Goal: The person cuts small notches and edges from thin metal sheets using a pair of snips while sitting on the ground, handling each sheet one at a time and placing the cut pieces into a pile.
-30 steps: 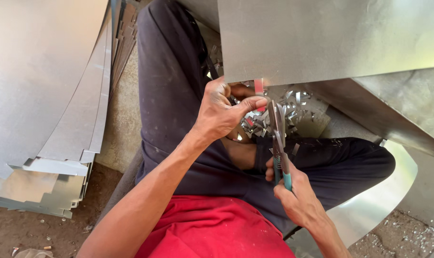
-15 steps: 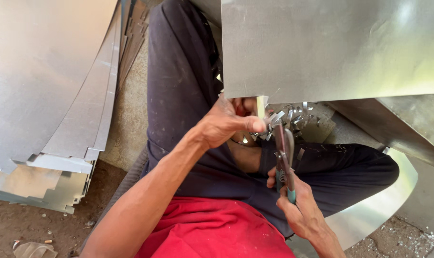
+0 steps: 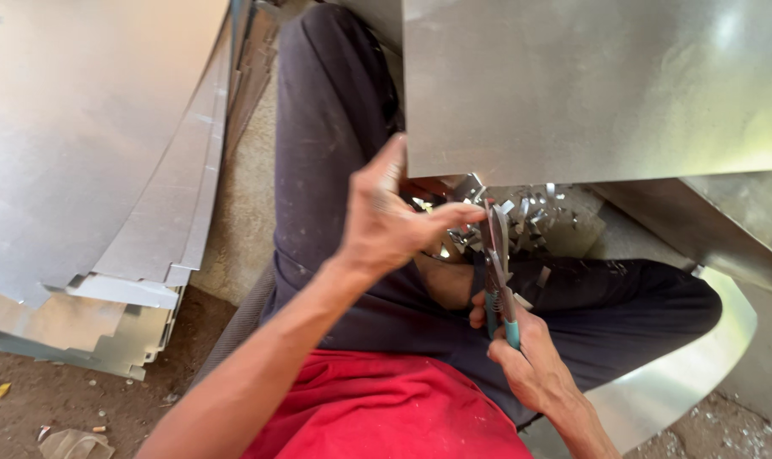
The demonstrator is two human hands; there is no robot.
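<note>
- The flat sheet of metal (image 3: 590, 85) in front of you is dull silver-grey, with a pale yellowish glare at its right edge.
- The tin snips (image 3: 498, 263) in your right hand (image 3: 534, 365) have grey steel blades and teal-blue handle grips.
- The small metal offcuts (image 3: 530, 217) heaped on your lap are bright silver, glinting white.
- The stacked curved metal sheets (image 3: 88, 170) to your left are matte light grey.
- Your trousers (image 3: 335, 153) are dark navy-grey, with faint dusty specks.
- Your shirt (image 3: 386, 408) is plain red.
- The bare dirt ground (image 3: 29, 408) is brown.
</note>
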